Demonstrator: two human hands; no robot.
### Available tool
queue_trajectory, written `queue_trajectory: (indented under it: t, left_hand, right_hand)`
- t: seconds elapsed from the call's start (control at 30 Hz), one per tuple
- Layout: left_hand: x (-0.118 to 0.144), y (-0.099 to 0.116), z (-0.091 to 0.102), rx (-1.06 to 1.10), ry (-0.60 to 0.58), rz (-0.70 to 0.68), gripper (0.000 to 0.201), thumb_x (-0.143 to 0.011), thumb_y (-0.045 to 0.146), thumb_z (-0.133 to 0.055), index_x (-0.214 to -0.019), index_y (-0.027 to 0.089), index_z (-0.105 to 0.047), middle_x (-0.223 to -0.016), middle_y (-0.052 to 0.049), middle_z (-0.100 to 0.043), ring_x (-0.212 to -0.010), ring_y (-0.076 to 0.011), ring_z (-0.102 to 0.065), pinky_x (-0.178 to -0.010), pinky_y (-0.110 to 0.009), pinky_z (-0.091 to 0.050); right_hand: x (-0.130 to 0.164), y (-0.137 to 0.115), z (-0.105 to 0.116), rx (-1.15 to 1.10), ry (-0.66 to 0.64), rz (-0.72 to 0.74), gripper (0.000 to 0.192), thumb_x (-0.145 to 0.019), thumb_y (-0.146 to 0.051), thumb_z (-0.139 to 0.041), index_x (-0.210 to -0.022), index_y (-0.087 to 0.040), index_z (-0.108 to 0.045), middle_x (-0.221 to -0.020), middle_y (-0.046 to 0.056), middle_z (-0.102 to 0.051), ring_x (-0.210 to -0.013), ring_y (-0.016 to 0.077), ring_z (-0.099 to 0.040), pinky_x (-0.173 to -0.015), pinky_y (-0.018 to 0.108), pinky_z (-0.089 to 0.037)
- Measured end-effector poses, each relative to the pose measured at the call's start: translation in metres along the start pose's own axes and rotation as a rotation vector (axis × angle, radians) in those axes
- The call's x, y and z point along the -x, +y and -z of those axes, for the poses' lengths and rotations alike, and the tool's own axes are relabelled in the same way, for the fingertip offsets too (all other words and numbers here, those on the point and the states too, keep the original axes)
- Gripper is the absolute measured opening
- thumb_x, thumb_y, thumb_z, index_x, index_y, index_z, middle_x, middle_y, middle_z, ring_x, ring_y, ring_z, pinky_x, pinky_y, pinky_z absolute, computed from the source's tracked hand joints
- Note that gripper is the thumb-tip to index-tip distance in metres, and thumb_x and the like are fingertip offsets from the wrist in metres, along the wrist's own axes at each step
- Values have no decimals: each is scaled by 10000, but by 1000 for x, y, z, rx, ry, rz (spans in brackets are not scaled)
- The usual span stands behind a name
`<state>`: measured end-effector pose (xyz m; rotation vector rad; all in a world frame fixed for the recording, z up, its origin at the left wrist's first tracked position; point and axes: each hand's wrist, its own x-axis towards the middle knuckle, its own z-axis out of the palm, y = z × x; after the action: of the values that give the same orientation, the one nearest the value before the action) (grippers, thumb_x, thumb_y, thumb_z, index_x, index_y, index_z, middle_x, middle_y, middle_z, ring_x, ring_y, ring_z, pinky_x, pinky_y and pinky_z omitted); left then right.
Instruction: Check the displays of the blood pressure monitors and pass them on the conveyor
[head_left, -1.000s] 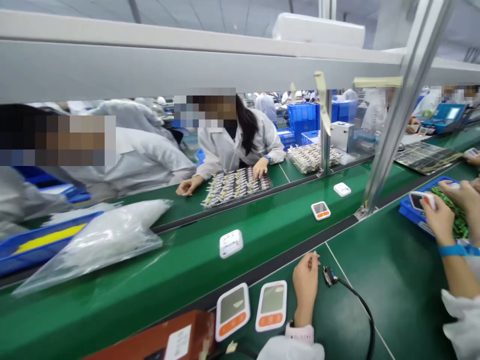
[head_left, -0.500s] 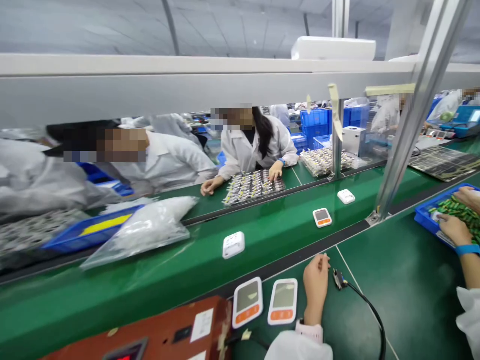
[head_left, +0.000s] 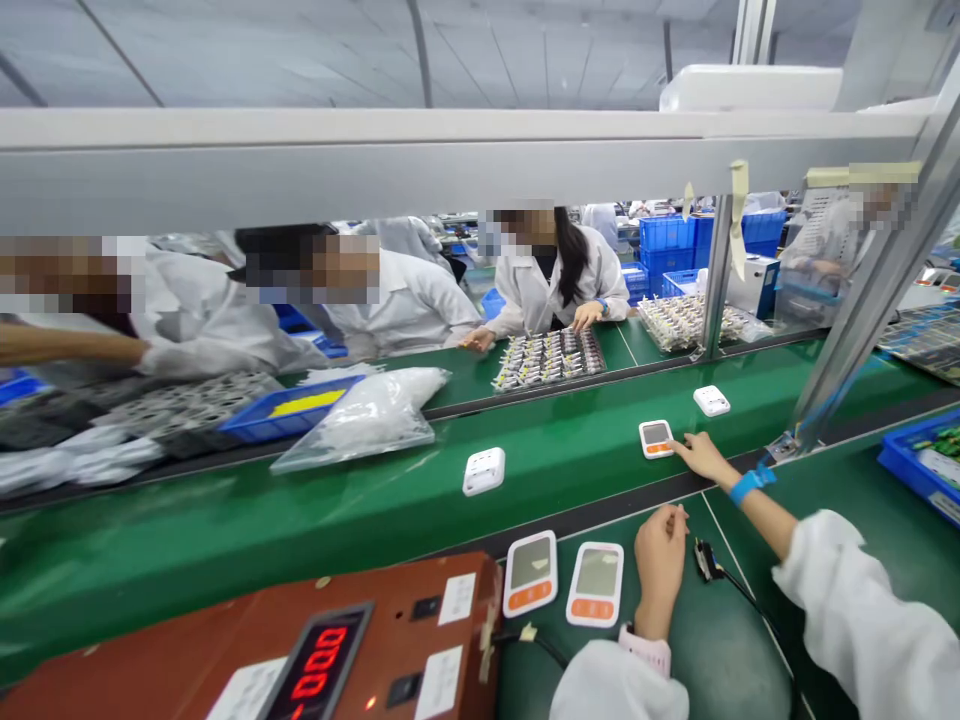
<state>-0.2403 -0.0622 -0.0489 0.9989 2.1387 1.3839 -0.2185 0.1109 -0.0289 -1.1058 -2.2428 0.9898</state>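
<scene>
My left hand [head_left: 660, 560], with a pink band at its wrist, rests on the green table. Its fingers are curled with the tips pressed together; whatever may be inside them is hidden. Just left of it lie two white devices [head_left: 596, 584] with grey screens and orange buttons. To its right is a small connector [head_left: 706, 560] on a black cable. My right hand is out of view. From the right, a co-worker's arm with a blue wristband [head_left: 752, 484] stretches across, its fingers at a smaller orange-buttoned device [head_left: 656, 440] on the green belt [head_left: 577, 445].
A brown box [head_left: 405, 610] with a red digital display stands at lower left. White casings [head_left: 484, 471] lie on the belt. A plastic bag [head_left: 382, 410] and a part-filled tray [head_left: 551, 360] lie beyond it, near several people. A metal post [head_left: 862, 280] and blue bin [head_left: 926, 460] stand right.
The view has swung left, bringing more of the brown box into sight. The co-worker's blue-banded hand has gone from the blue bin to the device on the belt. My left hand stays closed.
</scene>
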Motion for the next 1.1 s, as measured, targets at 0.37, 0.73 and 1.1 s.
queue_trajectory:
  t: [0.37, 0.73, 1.1]
  left_hand:
    - [4, 7, 10, 155, -8, -27, 293, -827, 435, -496, -609, 277, -614, -614, 8, -683, -613, -232, -626, -595, -311, -400]
    - [3, 5, 2, 28, 9, -14, 340, -881, 387, -414, -703, 215, -647, -642, -36, -687, -631, -210, -642, -612, -290, -420]
    - [6, 10, 10, 53, -47, 1, 287, -867, 408, -455, -734, 250, -654, -684, -5, -693, -662, -214, -636, -645, -301, -437]
  right_hand:
    - [2, -43, -63, -274, -76, 183, 543, -645, -180, -666, -1172, -183, -533, -1111, 84, -607, -1029, 252, -562, -945, 380, -416]
    - [69, -56, 13, -921, -131, 18, 500, -839, -527, -584, -1236, -259, -438, -1198, 67, -578, -921, 212, -643, -732, 376, -577]
    - [118, -76, 94, -885, -177, 30, 518, -828, -565, -616, -1242, -266, -522, -1205, 76, -586, -893, 238, -637, -584, 288, -583]
